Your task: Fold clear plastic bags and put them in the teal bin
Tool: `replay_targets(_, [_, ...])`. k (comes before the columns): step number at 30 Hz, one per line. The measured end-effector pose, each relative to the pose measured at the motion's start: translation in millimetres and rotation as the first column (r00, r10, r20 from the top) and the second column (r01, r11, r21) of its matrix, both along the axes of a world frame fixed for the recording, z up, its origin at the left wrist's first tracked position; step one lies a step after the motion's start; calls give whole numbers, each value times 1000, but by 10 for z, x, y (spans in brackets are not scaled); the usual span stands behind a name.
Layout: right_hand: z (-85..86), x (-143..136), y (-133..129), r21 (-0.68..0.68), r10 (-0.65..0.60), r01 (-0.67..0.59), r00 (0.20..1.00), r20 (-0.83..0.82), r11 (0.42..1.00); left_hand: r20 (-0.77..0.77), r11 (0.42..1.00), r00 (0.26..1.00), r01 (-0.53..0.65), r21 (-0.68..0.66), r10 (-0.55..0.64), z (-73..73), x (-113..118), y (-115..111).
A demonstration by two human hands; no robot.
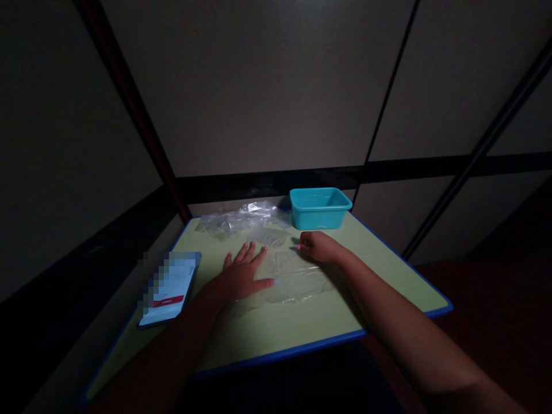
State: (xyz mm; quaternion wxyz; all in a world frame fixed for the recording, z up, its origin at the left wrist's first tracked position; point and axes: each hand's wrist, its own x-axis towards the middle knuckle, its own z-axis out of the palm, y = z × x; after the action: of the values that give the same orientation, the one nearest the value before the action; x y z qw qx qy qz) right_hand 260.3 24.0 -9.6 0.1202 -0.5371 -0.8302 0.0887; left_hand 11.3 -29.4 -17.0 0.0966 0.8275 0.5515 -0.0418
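Observation:
A clear plastic bag (297, 282) lies spread flat and slightly wrinkled on the pale yellow-green table. My left hand (242, 276) rests palm down with its fingers spread, its thumb on the left part of the bag. Just beyond the bag's far edge, my right hand (317, 246) is closed in a pinch; whatever is between thumb and fingers is too small to make out. A small translucent sheet (269, 236) lies between the hands and the crumpled clear plastic (245, 217) at the back of the table.
A turquoise plastic basket (319, 218) stands at the back right, beyond my right hand. To the left, a tablet (172, 290) with a lit screen lies near the edge. The table (276, 339) has a blue rim, with a panelled wall (259, 86) behind it.

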Motion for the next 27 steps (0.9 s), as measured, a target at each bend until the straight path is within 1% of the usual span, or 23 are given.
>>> replay_targets(3, [2,-1,8,25,-57,57,998,-3,998,16,1000,1000,-8,30,8,9,6,5])
replay_targets(5, [13,-5,3,31,-98,98,995,-7,995,23,999,1000,0,32,-1,20,9,0])
replay_targets(7, [29,-12,-7,29,-114,114,993,-9,993,24,1000,1000,12,22,-12,37,16,-12])
replay_targets(13, [56,-27,-31,15,-120,120,993,-12,993,1,999,999,39,-7,-39,71,41,-46])
replay_targets(27, [50,-35,-30,21,-117,116,993,15,993,7,996,999,45,-75,-45,47,28,-46])
